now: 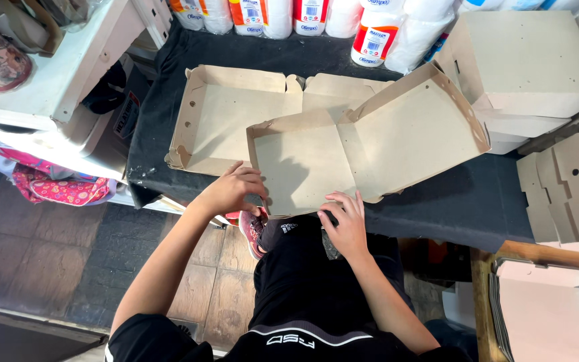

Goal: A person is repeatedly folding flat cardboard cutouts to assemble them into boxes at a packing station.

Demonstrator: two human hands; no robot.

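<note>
Black-clothed table (pixel 437 201); left hand (pixel 232 190) and right hand (pixel 345 224), apart, grip near edge of half-folded brown cardboard box (pixel 363 151).

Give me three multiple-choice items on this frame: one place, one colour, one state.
1. Where does the second open box lie?
A. behind the near one
B. on the floor
C. on the white shelf

2. What colour is the cloth on the table?
A. red
B. black
C. yellow

3. How is the near cardboard box?
A. taped shut
B. crushed flat
C. open, lid raised

Answers:
A, it lies farther back on the table.
B, the cloth is black.
C, the left hand and right hand grip its front edge and the inside shows.
</note>
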